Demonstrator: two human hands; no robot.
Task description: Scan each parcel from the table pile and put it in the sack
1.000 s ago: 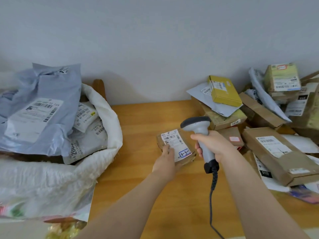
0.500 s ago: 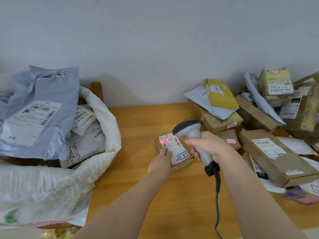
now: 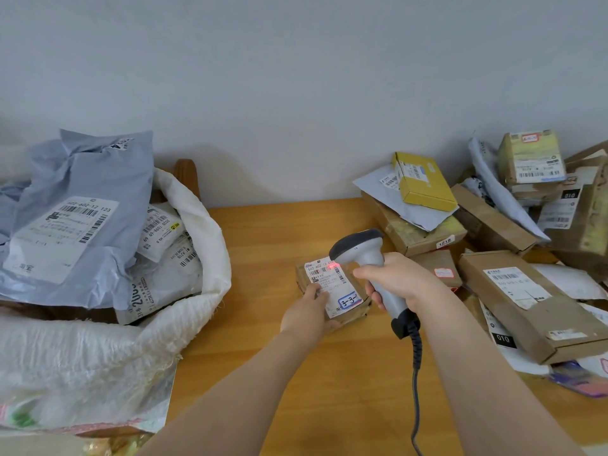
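A small brown parcel (image 3: 342, 286) with a white label lies on the wooden table (image 3: 296, 232). My left hand (image 3: 309, 312) grips its near left edge, thumb on the label. My right hand (image 3: 399, 281) grips the handle of a grey barcode scanner (image 3: 357, 246), whose head points down at the label. A red scan light glows on the label's top right corner. The white woven sack (image 3: 197, 245) stands open at the left, stuffed with grey mailer bags (image 3: 75, 222). The parcel pile (image 3: 493, 245) covers the table's right side.
The scanner's coiled cable (image 3: 416, 373) hangs down over the table toward its near edge. A yellow box (image 3: 424, 182) tops a grey mailer and a brown box at the back of the pile. A wooden chair post (image 3: 186, 174) rises behind the sack. A white wall runs behind.
The scanner head dropped closer to the parcel and a red scan light came on over its label. My left hand kept hold of the parcel.
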